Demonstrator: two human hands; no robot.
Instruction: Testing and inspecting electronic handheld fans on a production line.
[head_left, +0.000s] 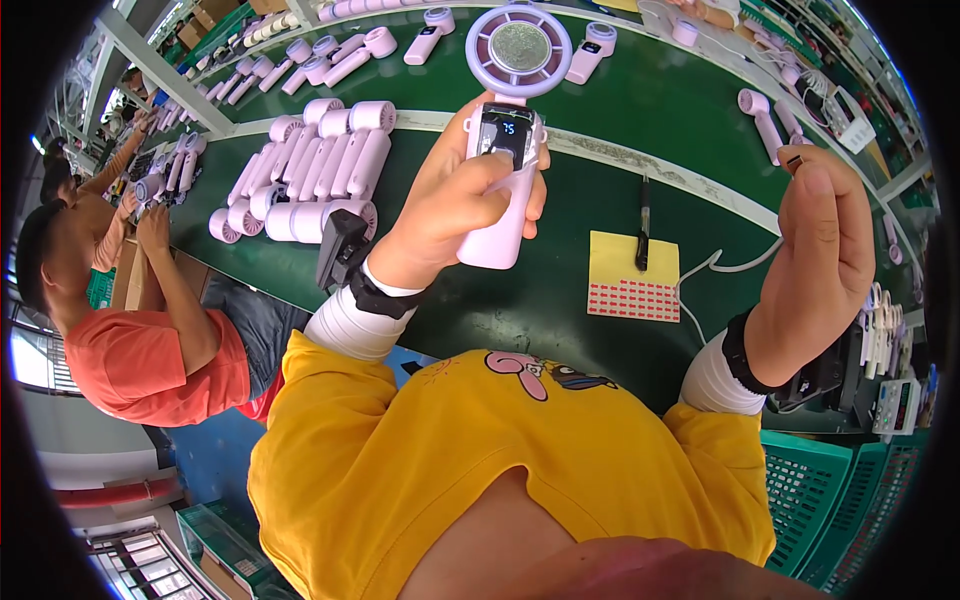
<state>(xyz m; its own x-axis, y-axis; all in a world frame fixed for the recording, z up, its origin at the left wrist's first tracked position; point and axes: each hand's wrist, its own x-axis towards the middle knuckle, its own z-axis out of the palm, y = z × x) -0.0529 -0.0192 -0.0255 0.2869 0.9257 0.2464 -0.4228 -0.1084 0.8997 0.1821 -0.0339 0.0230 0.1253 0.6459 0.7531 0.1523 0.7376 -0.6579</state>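
Observation:
My left hand (pixel 440 205) is wrapped round a lilac handheld fan (pixel 498 230), held upright above the green table. The thumb presses on the front of its handle, just below a small lit display. A round guard with a grey centre tops the fan. Over on the right, my right hand (pixel 828 225) is raised, its thumb and fingers pinched on the end of a white cable (pixel 735 267). A small dark tip (pixel 793 163) shows at the fingertips. The cable loops down to the table beside a yellow sheet (pixel 620 258) with rows of red stickers, on which a black pen (pixel 643 235) lies.
Stacked lilac fans (pixel 320 165) lie left of my left hand. More fans (pixel 765 125) lie at the right, and others along the far side. A co-worker in an orange-red shirt (pixel 150 355) sits at the left. Green crates (pixel 810 490) stand at the lower right.

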